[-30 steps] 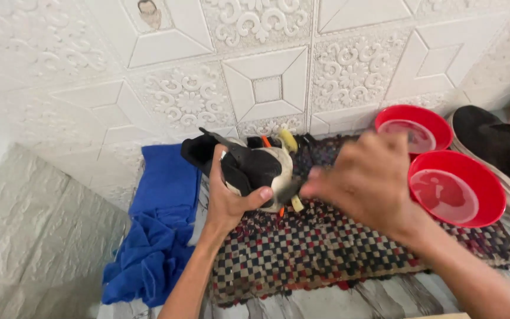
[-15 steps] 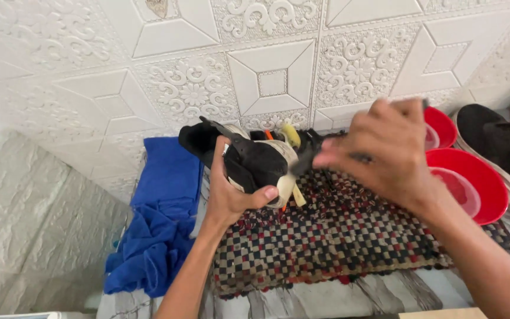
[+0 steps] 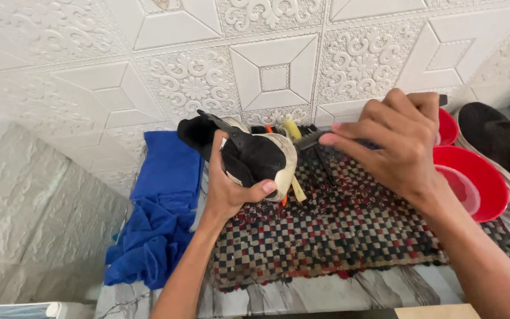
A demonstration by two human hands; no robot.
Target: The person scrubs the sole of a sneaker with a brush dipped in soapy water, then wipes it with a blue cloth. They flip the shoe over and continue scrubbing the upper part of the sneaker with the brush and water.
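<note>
My left hand grips a black shoe with a cream sole, holding it above a checkered woven mat. My right hand holds a dark brush by its handle, its head close to the shoe's toe. Small yellow and orange items lie behind the shoe; I cannot tell what they are.
A blue cloth lies crumpled left of the mat. Two red bowls sit to the right, and a second black shoe rests at the far right. A white embossed wall rises directly behind.
My right hand has lifted from low over the mat up to the shoe's toe with the brush. My left hand has kept hold of the shoe.
</note>
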